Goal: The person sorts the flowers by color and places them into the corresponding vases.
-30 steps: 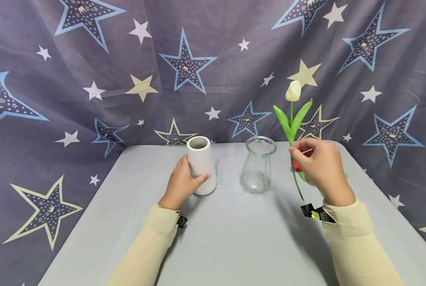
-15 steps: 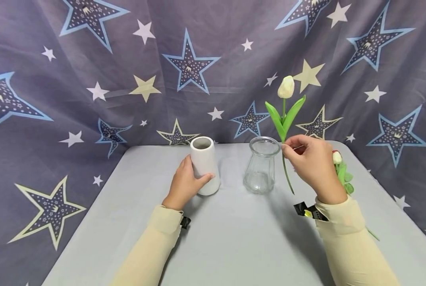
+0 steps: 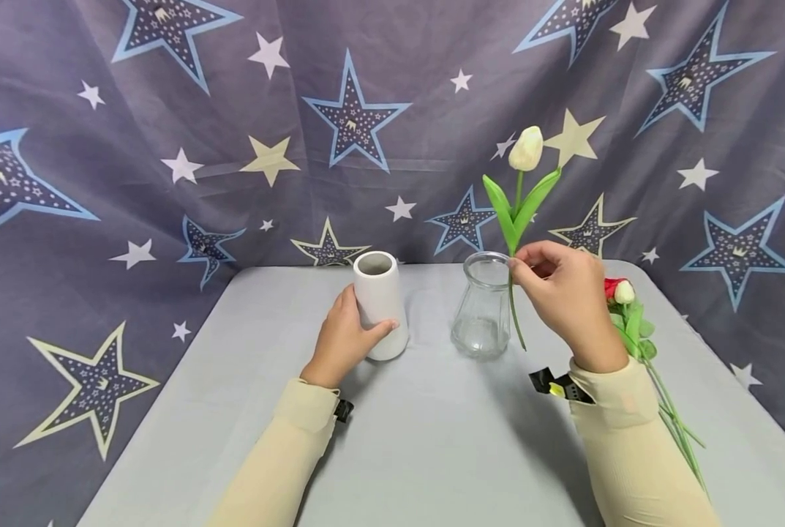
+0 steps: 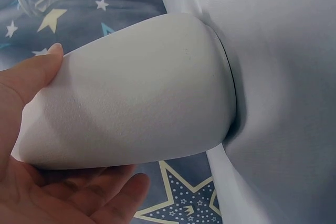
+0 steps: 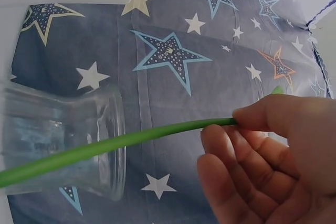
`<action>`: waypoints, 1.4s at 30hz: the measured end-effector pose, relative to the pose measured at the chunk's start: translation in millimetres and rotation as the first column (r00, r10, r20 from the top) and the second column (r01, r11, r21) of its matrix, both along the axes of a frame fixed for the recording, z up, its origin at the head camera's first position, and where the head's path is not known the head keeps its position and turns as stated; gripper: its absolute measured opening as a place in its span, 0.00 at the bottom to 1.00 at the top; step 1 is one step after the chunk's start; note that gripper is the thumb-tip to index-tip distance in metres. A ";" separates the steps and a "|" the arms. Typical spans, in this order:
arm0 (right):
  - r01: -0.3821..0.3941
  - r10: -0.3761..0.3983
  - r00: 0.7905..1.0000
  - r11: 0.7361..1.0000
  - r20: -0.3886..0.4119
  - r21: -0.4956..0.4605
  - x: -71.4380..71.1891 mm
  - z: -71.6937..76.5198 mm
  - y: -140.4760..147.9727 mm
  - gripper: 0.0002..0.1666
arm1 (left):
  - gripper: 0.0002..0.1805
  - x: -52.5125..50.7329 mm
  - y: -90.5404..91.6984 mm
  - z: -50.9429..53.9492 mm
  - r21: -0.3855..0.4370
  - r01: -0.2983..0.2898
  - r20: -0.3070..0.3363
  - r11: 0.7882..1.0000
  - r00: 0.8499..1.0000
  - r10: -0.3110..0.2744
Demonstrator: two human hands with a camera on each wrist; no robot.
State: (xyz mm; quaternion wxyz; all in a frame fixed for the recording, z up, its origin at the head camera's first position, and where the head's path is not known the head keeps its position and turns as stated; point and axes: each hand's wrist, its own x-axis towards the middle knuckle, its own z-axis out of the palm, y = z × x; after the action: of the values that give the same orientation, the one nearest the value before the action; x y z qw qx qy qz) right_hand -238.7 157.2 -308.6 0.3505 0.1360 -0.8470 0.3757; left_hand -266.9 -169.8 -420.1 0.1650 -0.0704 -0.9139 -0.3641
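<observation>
With thumb and fingers around its side, my left hand [image 3: 344, 338] grips a white vase [image 3: 380, 311] standing upright on the table; the left wrist view shows the thumb on one side of the vase [image 4: 136, 93] and fingers on the other. My right hand [image 3: 566, 296] pinches the green stem [image 5: 131, 138] of a white tulip [image 3: 526, 149] between thumb and forefinger. The bloom points up, above two green leaves. Just left of that stem stands a clear glass vase [image 3: 481, 322]; the stem's lower end hangs outside it, beside its right wall.
Right of my right forearm, a red flower [image 3: 614, 288] and another white tulip [image 3: 625, 293] lie on the grey table [image 3: 418, 439], their stems toward the near right. A dark star-patterned curtain [image 3: 221, 95] hangs behind the table.
My right hand has carried the white tulip left and slightly up, closer to the glass vase. More of the lying flowers now shows. The left hand keeps hold of the white vase.
</observation>
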 end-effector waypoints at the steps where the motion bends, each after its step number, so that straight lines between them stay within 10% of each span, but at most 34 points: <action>1: -0.006 0.006 1.000 1.000 -0.005 0.000 -0.7 0.1 -1.2 0.04 | 0.52 0.5 0.1 0.4 0.001 0.000 0.002 1.000 1.000 0.000; 19: -0.162 0.155 0.987 0.964 -0.047 -0.212 9.5 20.7 -43.3 0.05 | 0.53 1.4 -3.8 2.8 -0.012 0.001 -0.015 1.000 1.000 -0.002; 42: -0.192 0.150 0.976 0.938 -0.160 -0.288 16.4 40.3 -65.7 0.03 | 0.53 -0.4 -0.5 0.6 -0.014 0.002 0.000 1.000 1.000 -0.002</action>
State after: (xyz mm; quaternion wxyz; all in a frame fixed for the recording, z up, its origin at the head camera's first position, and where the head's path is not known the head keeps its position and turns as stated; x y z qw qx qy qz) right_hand -222.2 91.5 -268.3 0.3897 0.1794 -0.7390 0.5195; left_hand -267.3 -170.4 -419.5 0.1641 -0.0726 -0.9163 -0.3581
